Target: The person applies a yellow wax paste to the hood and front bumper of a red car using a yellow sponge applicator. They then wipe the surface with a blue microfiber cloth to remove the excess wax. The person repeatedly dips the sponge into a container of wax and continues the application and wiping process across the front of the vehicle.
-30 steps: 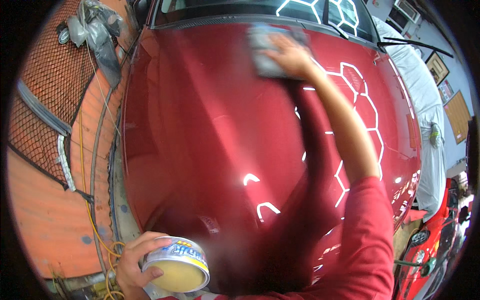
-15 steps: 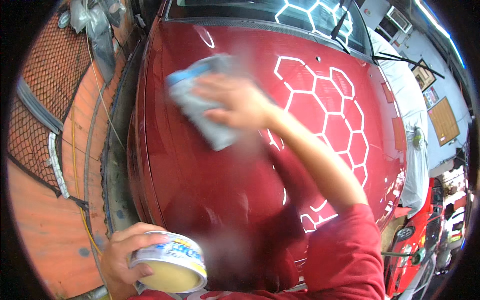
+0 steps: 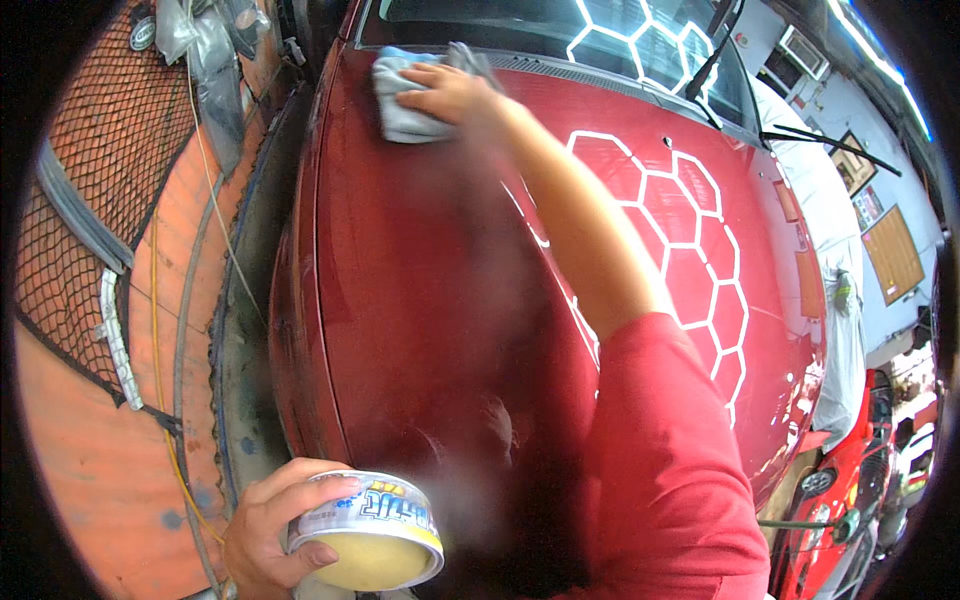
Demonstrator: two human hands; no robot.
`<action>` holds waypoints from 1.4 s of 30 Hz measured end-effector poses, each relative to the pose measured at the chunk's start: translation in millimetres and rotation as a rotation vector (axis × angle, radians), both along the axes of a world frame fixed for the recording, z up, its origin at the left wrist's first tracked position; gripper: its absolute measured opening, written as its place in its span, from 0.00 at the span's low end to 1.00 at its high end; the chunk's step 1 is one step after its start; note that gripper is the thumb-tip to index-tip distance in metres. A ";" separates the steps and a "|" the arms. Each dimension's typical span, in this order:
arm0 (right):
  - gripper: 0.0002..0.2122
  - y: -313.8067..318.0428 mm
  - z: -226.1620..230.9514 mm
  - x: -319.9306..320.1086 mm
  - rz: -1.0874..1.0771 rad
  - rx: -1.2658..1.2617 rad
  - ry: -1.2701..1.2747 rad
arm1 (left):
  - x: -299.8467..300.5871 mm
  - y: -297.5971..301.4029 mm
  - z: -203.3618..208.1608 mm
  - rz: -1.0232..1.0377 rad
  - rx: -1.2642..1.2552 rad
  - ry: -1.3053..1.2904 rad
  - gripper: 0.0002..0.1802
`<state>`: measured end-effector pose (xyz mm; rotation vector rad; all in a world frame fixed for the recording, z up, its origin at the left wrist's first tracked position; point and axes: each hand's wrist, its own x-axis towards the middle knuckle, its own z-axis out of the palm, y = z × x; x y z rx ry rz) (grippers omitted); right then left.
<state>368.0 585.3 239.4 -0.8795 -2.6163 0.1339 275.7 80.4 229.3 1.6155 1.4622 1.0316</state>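
Note:
At the far left corner of a glossy dark red car hood, just below the windshield, my right hand lies on a folded grey-blue cloth. Its fingers rest over the cloth and press it to the paint. Down at the lower edge, my left hand grips a round tin, thumb at the rim and fingers over the side wall. The tin is tilted with its mouth toward me, showing smooth pale yellow paste inside. Faint hazy smears mark the hood near the tin.
Left of the car are an orange panel with black netting, a hose and a thin cord. Wiper arms stand raised off the windshield. A sheet-covered vehicle and a bright red car stand at right.
My right hand has slid the cloth up the hood, away from me, to the windshield end. The left hand with the tin has shifted slightly right, and the view has tilted a little.

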 end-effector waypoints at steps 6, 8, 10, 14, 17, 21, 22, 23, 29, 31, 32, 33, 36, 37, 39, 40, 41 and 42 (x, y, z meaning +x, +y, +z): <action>0.22 89.4 5.9 276.7 -0.548 0.356 -0.570 | -35.7 -49.7 -21.1 0.258 -0.059 0.051 0.43; 0.22 79.9 7.8 280.2 -0.709 0.370 -0.562 | -56.7 -75.0 -42.7 0.396 -0.055 0.024 0.44; 0.23 57.4 11.7 211.4 -0.637 0.395 -0.493 | -46.6 -61.1 -43.2 0.352 0.017 -0.013 0.45; 0.27 -12.0 2.7 4.8 -0.252 0.091 0.017 | -6.6 16.7 -13.4 -0.114 0.153 0.038 0.42; 0.32 -106.9 2.4 -3.4 0.140 0.140 0.005 | 12.9 47.4 4.0 -0.318 0.240 0.050 0.40; 0.32 -77.1 -27.4 166.9 -0.137 0.169 0.041 | 12.7 28.7 -2.2 -0.188 0.175 0.076 0.40; 0.27 -77.1 -19.0 228.7 -0.379 0.146 0.059 | -0.1 12.6 -12.2 -0.141 0.122 0.070 0.40; 0.25 -57.1 -23.4 309.6 -0.446 0.384 -0.241 | -11.4 -10.7 -25.8 -0.032 0.084 0.031 0.40; 0.24 -27.2 -13.1 440.9 -0.983 0.226 -0.482 | -23.7 -125.6 -32.9 0.402 -0.048 -0.165 0.46; 0.25 -55.5 -10.3 317.5 -0.740 0.317 -0.256 | -5.6 -130.0 -12.7 0.373 -0.059 -0.156 0.47; 0.28 -62.6 -24.0 253.5 -0.565 0.275 -0.189 | 8.2 -123.5 -19.0 0.355 0.085 -0.086 0.43; 0.30 -90.3 -35.4 189.3 -0.424 0.217 0.016 | 22.3 -118.0 -4.9 0.283 0.058 0.030 0.44; 0.36 -203.4 -17.5 109.6 -0.164 0.035 0.043 | 91.5 -75.3 11.8 -0.049 0.150 -0.041 0.43; 0.36 -221.5 -35.0 106.6 -0.074 0.080 0.063 | 107.8 -65.5 14.1 -0.187 0.156 -0.029 0.41; 0.41 -261.1 -44.1 129.9 0.019 0.022 0.111 | 135.8 -74.2 29.8 -0.263 0.159 0.011 0.40; 0.43 -261.2 -38.0 154.2 -0.052 -0.008 0.108 | 138.8 -91.8 31.7 -0.182 0.149 0.032 0.40; 0.46 -252.9 -31.8 193.8 -0.142 -0.049 0.100 | 136.4 -111.4 34.1 -0.120 0.129 0.048 0.40; 0.49 -246.6 -35.7 230.6 -0.328 -0.067 0.148 | 132.4 -137.1 35.9 -0.036 0.111 0.073 0.40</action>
